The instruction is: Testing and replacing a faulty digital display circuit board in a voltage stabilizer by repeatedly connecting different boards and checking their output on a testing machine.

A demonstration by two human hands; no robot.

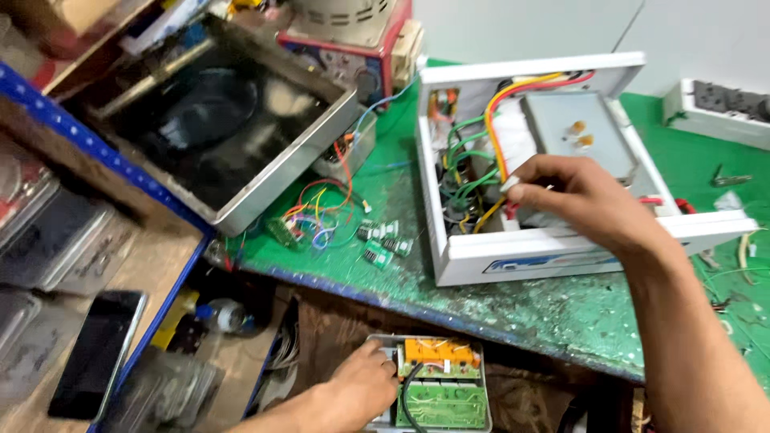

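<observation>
**Open white case on the bench, second board in reach below**

Your right hand (573, 196) is inside the open white case (553, 248), which sits on the green benchtop (449, 297) near its front edge. The fingers are pinched together on the bundle of yellow and red wires (496, 120) where it drops beside the grey metal block (573, 128); whether they grip one wire or several, you cannot tell from here. Your left hand (361, 385) is down below the front edge of the bench, resting with curled fingers on the left edge of a circuit board in a tray (439, 385), the one with orange relays at its far side. It touches the tray, but a firm grasp does not show.

By the look of it, the work is mid-way: the case has its cover off and its wiring is exposed and still routed to the parts inside, and nothing looks lifted out yet. A loose tangle of coloured wires with small green parts (345, 224) lies on the bench left of the case, beside a metal-framed unit (233, 120) tipped at the back-left corner.

Your right hand hides the wire ends. The lower board is cut off by the frame bottom, and the case's near interior is in shadow.
</observation>
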